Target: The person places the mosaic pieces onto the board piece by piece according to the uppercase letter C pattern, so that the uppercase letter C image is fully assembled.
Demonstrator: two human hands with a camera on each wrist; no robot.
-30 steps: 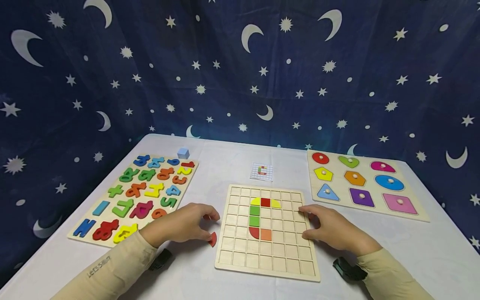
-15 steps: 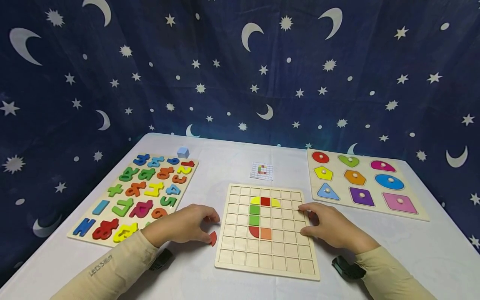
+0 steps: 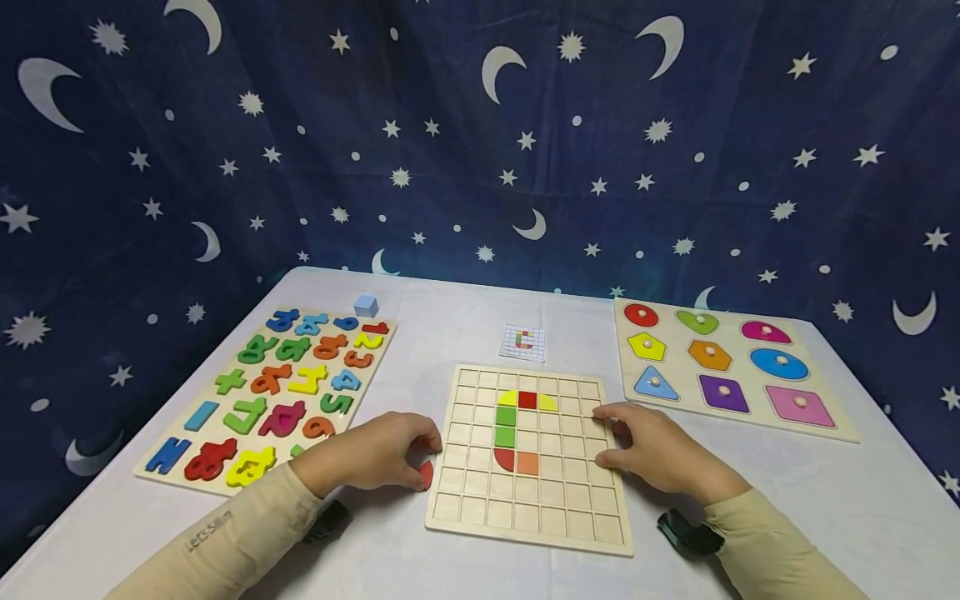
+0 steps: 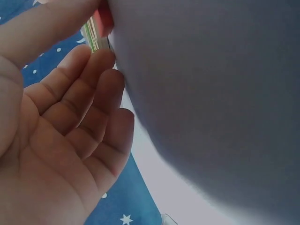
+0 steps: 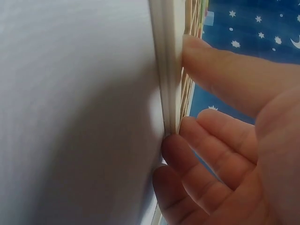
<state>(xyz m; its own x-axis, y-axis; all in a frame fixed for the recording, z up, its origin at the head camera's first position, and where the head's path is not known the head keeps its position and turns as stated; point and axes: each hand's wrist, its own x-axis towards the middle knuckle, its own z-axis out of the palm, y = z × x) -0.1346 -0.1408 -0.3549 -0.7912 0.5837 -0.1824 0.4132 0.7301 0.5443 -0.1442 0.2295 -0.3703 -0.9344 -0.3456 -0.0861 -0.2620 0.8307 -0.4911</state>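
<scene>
A wooden grid board (image 3: 555, 521) lies before me, with yellow, red, green and orange tiles set in a C-like pattern. Beside its left edge is a loose red curved tile (image 3: 426, 475), partly hidden by the thumb of my left hand (image 3: 378, 452). The left thumb rests against that tile (image 4: 105, 21), while the other fingers arch loosely toward the board's left edge. My right hand (image 3: 663, 446) touches the board's right edge with thumb and fingertips, thumb apart from the index finger. Up close in the right wrist view, the thumb lies against the board's rim (image 5: 171, 70).
A small pattern card (image 3: 523, 342) lies behind the board. At left stands a number puzzle (image 3: 247, 392), with a light blue cube (image 3: 366, 306) behind it. A knobbed shape puzzle (image 3: 738, 367) lies at right. Starry cloth (image 3: 450, 200) hangs behind the table.
The grid board has slid slightly left and away from me, its right edge followed by my right hand. My left hand has barely shifted beside the red tile.
</scene>
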